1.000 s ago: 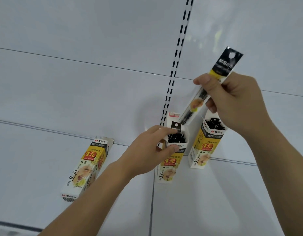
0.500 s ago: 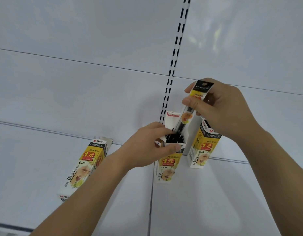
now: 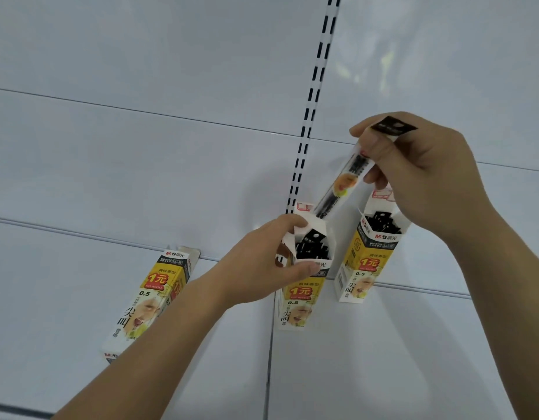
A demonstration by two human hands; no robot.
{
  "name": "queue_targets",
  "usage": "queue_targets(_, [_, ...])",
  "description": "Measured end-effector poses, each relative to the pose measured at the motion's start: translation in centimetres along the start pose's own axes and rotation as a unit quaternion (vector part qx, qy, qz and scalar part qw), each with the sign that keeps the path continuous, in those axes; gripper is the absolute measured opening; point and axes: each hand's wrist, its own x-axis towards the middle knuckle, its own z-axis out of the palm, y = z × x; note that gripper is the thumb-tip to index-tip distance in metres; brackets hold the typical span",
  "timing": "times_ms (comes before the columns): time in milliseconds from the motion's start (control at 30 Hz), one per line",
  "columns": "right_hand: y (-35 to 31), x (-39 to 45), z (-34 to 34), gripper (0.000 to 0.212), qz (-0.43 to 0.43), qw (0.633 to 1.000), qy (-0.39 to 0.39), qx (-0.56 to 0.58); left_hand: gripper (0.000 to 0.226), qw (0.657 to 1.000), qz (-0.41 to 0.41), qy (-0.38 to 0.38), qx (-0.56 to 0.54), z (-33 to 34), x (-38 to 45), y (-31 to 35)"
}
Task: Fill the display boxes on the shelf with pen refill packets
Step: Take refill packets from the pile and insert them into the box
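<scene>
step: insert packet | right hand (image 3: pixel 419 174) pinches refill packet (image 3: pixel 341 189), tip just above middle box (image 3: pixel 304 280) | left hand (image 3: pixel 262 265) grips that box below | advice: keep box steady, slide packet straight down among those inside

I see my left hand (image 3: pixel 256 262) and right hand (image 3: pixel 419 174) bare, both forearms uncovered to the frame edge at six o'clock; fingers (image 3: pixel 372 147) carry short nails.
</scene>
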Motion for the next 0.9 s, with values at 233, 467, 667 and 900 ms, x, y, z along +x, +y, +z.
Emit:
queue_targets(233, [1.3,-0.6,0.5,0.014,0.030,0.999,-0.028,0.004,0.032,1.000,0.014,-0.017,0.022,-0.5,0.5,0.5])
queue_targets(467, [1.6,-0.7,0.8,0.014,0.034,0.997,-0.069,0.012,0.027,1.000,-0.001,0.001,0.008,-0.2,0.2,0.0])
queue_targets(667, [2.0,-0.6,2.5,0.012,0.049,0.990,-0.119,-0.050,0.027,1.000,0.020,0.009,0.021,0.0,0.1,-0.3])
queue_targets(900, [1.0,0.0,1.9,0.011,-0.002,0.988,-0.101,-0.113,0.034,1.000,0.013,0.015,0.014,0.0,-0.1,-0.6])
